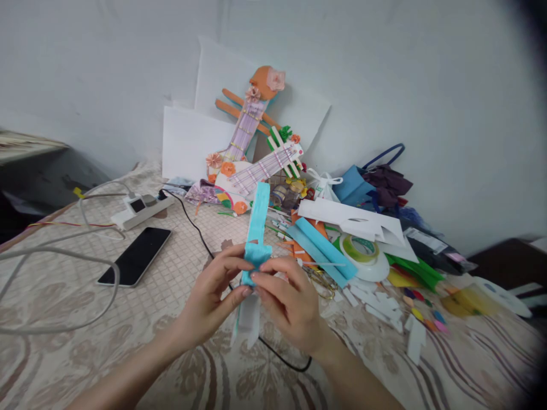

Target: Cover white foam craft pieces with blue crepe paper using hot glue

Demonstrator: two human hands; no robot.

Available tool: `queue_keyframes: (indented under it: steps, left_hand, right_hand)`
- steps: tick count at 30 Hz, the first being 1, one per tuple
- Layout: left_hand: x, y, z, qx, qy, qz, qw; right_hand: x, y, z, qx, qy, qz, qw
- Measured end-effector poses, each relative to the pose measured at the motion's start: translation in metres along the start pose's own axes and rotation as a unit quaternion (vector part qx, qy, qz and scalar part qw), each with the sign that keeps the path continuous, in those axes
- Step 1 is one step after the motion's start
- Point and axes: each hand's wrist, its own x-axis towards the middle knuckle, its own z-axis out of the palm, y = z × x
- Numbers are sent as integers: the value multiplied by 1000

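Between my two hands is a narrow light-blue paper strip piece point(258, 219), standing upright with a wider folded part lower down and whitish strips hanging below. My left hand point(217, 285) pinches its left side, the thumb low and the fingers on the folded part. From the right, my right hand point(293, 296) presses the same folded part with thumb and fingertips. The fingers cover some of the blue paper. Behind the piece lean two decorated paper guitar-like crafts point(248, 128) with strings and paper flowers.
Left lie a dark phone point(135, 256), a power strip point(143, 210) and looping cables point(113, 285). To the right are blue paper rolls point(325, 250), tape rolls point(361, 250), white card point(354, 219), paper scraps point(384, 304) and a blue bag point(354, 185). A patterned cloth point(171, 364) covers the table.
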Motion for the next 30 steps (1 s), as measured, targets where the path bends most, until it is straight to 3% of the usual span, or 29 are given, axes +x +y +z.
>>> queue_keyframes:
  steps: [9,26,30]
  left_hand:
    - [-1,1,0,4,9,-7,1000]
    - [-1,-2,-1,-20,8,-13,1000]
    - [0,0,0,-19,4,-15,1000]
  right_hand:
    - [-4,-3,1,32,34,38,998]
    - [-8,2,4,84,36,67,994]
    - [-7,-1,8,83,64,76,992]
